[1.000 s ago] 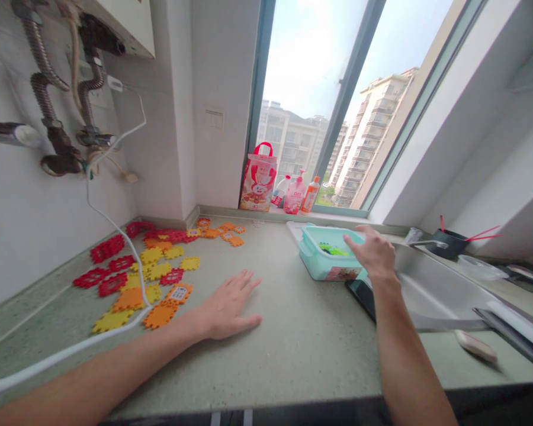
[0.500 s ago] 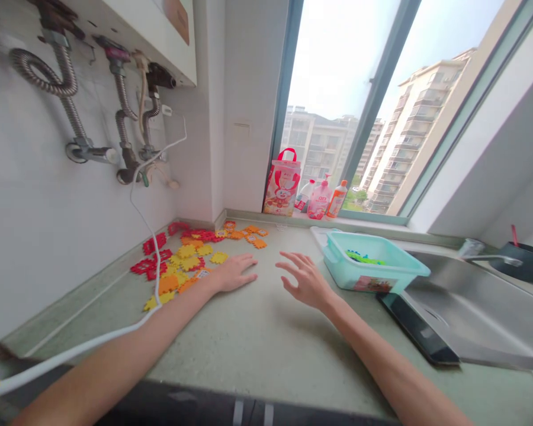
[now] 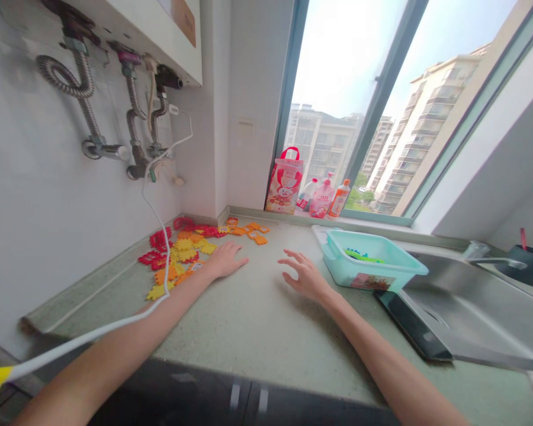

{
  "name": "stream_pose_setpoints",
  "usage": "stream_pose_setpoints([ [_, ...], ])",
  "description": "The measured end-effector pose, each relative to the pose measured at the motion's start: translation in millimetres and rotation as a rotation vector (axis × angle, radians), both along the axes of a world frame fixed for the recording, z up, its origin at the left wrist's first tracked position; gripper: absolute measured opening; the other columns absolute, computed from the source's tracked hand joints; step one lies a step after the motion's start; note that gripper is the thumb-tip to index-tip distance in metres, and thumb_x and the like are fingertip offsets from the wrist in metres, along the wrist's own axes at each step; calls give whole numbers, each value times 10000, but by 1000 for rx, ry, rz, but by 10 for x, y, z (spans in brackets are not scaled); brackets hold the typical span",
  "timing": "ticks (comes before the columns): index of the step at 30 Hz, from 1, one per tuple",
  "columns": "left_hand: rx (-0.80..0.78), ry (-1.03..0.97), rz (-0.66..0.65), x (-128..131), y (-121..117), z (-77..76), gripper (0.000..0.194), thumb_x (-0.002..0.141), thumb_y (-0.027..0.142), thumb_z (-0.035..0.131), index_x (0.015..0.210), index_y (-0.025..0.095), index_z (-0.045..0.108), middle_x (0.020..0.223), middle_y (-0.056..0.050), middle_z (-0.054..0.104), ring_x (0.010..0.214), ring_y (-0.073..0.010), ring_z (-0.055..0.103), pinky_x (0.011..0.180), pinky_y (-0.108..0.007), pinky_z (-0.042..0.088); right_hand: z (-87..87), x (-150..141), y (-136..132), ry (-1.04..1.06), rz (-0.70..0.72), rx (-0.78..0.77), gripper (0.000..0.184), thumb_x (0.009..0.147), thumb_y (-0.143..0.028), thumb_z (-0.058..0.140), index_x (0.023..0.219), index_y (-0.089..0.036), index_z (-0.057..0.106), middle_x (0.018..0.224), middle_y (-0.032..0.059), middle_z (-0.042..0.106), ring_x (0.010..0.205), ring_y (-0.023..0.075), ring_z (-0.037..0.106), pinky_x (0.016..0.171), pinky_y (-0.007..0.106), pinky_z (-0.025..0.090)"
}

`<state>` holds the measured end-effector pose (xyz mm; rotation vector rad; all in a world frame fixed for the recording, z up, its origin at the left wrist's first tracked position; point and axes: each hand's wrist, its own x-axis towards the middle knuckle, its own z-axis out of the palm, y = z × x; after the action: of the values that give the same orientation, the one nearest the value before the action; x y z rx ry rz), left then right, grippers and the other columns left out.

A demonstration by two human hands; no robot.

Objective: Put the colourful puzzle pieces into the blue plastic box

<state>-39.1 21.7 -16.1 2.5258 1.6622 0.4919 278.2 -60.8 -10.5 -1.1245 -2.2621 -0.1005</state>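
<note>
My left hand (image 3: 225, 260) rests at the right edge of a pile of flat notched plastic pieces, its fingers stretched out over the counter. Yellow pieces (image 3: 184, 247) lie nearest to it, with red pieces (image 3: 151, 258) behind them by the wall. Several orange pieces (image 3: 253, 229) lie farther back, past the fingertips. My right hand (image 3: 305, 273) is held over the counter with its fingers apart and nothing in them. To its right stands a mint-green plastic basin (image 3: 375, 266), holding green and blue pieces (image 3: 362, 255).
A dark phone-like slab (image 3: 413, 325) lies between the basin and the steel sink (image 3: 484, 313). A white cable (image 3: 98, 332) crosses above my left forearm. A red-handled bag (image 3: 285, 186) and several bottles (image 3: 322, 199) stand on the windowsill. The counter (image 3: 249, 331) ends above dark cabinets.
My left hand has shifted left, closer over the yellow pieces. My right hand stays nearly in place. The view has turned slightly.
</note>
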Motion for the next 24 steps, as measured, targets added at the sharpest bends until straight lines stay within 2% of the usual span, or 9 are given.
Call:
stream_pose_setpoints([
  [2,-4,-3,-13,-61,48,6,728,961,708,483,1479,201,559,1606,-185,469,1488,-375,433,1216,-534,334,-7,-7,-3,0,18,-11,380,926,-205,676,1298,-285,684,1519,135,558,1370,304,564,1162,568,441],
  [7,-19,-44,-188,-276,200,29,619,972,619,485,1416,207,613,1567,-133,533,1458,-296,481,1238,-432,334,0,-41,-33,2,49,-38,371,919,-195,687,1278,-290,693,1525,132,551,1376,295,566,1163,555,450],
  [10,-14,-46,-198,-334,226,25,610,975,599,481,1411,193,613,1577,-137,524,1459,-296,480,1246,-434,326,-2,-45,-43,-9,58,-61,372,923,-200,691,1285,-285,692,1529,136,546,1379,290,568,1178,547,439],
  [18,5,5,-211,-297,164,76,582,994,558,460,1404,177,621,1534,-155,561,1425,-301,512,1224,-441,359,-80,-49,-9,-3,75,-152,357,929,-200,667,1276,-272,708,1498,135,570,1370,281,585,1169,496,464],
  [24,53,35,-294,-177,60,110,489,1014,426,442,1359,154,656,1467,-156,619,1370,-297,560,1189,-434,402,-111,-67,21,-10,63,-195,323,970,-224,629,1278,-248,721,1464,151,601,1353,282,599,1155,485,465],
])
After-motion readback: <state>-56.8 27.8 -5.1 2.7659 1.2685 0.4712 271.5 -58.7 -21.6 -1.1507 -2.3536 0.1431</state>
